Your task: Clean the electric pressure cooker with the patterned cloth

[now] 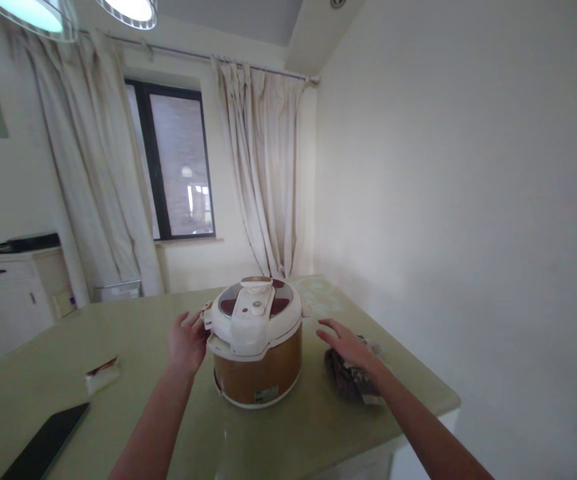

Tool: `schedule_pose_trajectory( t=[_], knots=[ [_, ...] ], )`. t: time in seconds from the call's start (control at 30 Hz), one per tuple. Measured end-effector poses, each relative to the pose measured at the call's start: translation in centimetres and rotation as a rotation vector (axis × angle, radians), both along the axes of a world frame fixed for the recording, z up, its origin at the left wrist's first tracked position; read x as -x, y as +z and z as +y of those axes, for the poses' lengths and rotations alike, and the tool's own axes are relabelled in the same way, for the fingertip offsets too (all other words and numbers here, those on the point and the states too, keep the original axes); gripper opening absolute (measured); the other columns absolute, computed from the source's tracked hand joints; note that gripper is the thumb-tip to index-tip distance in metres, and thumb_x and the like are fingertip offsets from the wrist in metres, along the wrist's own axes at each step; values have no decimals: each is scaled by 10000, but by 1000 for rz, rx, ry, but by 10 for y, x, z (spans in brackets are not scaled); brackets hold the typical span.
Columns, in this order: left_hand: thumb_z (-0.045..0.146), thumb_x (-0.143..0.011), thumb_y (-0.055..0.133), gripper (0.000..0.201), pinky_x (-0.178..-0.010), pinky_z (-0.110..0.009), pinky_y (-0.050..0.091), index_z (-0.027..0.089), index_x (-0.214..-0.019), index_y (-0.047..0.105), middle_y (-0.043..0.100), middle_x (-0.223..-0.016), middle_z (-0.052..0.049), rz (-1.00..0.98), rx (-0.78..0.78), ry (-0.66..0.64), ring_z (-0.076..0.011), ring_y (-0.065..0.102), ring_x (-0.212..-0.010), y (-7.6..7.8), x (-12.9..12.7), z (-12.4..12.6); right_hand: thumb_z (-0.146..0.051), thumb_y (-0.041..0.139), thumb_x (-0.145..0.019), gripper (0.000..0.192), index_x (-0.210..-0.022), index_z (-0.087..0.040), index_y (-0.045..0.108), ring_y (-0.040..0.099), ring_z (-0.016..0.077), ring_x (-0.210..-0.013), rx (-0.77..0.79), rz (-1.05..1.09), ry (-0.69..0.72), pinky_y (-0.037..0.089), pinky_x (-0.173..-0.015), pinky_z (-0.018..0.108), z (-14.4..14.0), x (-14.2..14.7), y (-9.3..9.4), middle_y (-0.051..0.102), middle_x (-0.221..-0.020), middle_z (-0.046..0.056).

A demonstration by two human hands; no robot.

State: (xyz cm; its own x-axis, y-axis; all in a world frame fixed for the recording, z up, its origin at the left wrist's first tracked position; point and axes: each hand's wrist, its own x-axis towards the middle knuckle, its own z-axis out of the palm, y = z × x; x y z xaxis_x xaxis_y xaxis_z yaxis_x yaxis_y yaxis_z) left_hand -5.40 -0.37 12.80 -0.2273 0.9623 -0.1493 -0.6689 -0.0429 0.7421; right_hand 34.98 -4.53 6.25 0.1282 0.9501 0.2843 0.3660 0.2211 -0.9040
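Observation:
A white and brown electric pressure cooker stands upright on the table in front of me, its lid on. At its left side handle, my left hand has its fingers curled, with the fingertips partly hidden behind the handle. My right hand is apart from the cooker's right side, fingers stretched out and holding nothing. Below and behind that hand lies a dark crumpled cloth or bag, partly covered by my forearm.
The pale green tabletop carries a dark flat phone or tablet and a small white packet on the left. A bare wall runs along the right. Curtains and a window are behind; a white cabinet stands left.

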Motion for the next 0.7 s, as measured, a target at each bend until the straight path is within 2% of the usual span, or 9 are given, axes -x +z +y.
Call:
schedule_pose_trajectory(
  t=[0.07,0.1,0.13,0.2,0.27,0.37,0.47,0.6,0.7],
  knots=[
    [295,-891,522,170,-754,-369,603,257,-997,649,708,-885,-51,113,11,78,-229,710,-839,0,-2,2,-589,961,-457,628,-940,-242,757,463,442,-1457,23,-222,-267,261,-1207,668,-9,-29,-21,700,-1359,172],
    [291,-885,549,137,-867,-397,595,266,-976,649,716,-915,-45,166,20,120,-237,714,-949,1,-3,2,-565,981,-403,678,-955,-243,755,412,475,-1484,74,-290,-347,219,-1194,718,-14,-42,-32,680,-1386,179],
    [290,-878,574,123,-986,-420,559,267,-968,655,726,-973,-43,230,13,172,-242,698,-1070,4,-5,1,-556,983,-385,706,-976,-243,757,424,499,-1465,130,-323,-400,201,-1171,759,-19,-52,-42,685,-1369,183],
    [293,-875,604,160,-1172,-438,428,263,-1014,678,728,-1173,-46,401,-86,308,-243,613,-1288,12,-10,-3,-519,968,-423,685,-1017,-250,762,530,490,-1364,189,-324,-404,241,-1148,755,-29,-64,-58,720,-1280,166],
    [305,-888,618,262,-1256,-428,320,263,-1135,691,669,-1382,-55,617,-283,412,-247,525,-1407,24,-20,-10,-406,939,-467,566,-985,-256,766,647,417,-1194,156,-261,-338,355,-1132,647,-36,-64,-65,761,-1104,116],
    [301,-896,640,350,-1276,-436,290,252,-1239,688,649,-1437,-83,909,-535,386,-274,524,-1410,46,-43,-20,-241,862,-492,392,-866,-270,746,693,309,-955,55,-158,-247,486,-1016,474,-38,-52,-58,742,-846,23],
    [289,-874,698,333,-1290,-478,264,253,-1205,722,682,-1396,-93,1047,-643,230,-307,530,-1403,66,-67,-19,-233,824,-544,322,-848,-276,725,676,270,-838,-28,-125,-257,515,-918,409,-27,-36,-24,722,-772,-7],
    [282,-848,755,288,-1316,-483,200,282,-1136,752,689,-1400,-70,1037,-654,58,-306,500,-1446,78,-87,-2,-367,772,-716,351,-1053,-277,723,683,280,-917,-245,-86,-403,515,-886,375,1,-5,59,771,-946,36],
    [265,-832,766,228,-1310,-458,225,272,-1059,761,723,-1331,-80,1050,-608,-13,-306,517,-1435,73,-92,14,-364,812,-695,438,-1120,-291,735,684,283,-1004,-287,-296,-246,501,-915,360,23,32,120,782,-1077,30]
  ],
)
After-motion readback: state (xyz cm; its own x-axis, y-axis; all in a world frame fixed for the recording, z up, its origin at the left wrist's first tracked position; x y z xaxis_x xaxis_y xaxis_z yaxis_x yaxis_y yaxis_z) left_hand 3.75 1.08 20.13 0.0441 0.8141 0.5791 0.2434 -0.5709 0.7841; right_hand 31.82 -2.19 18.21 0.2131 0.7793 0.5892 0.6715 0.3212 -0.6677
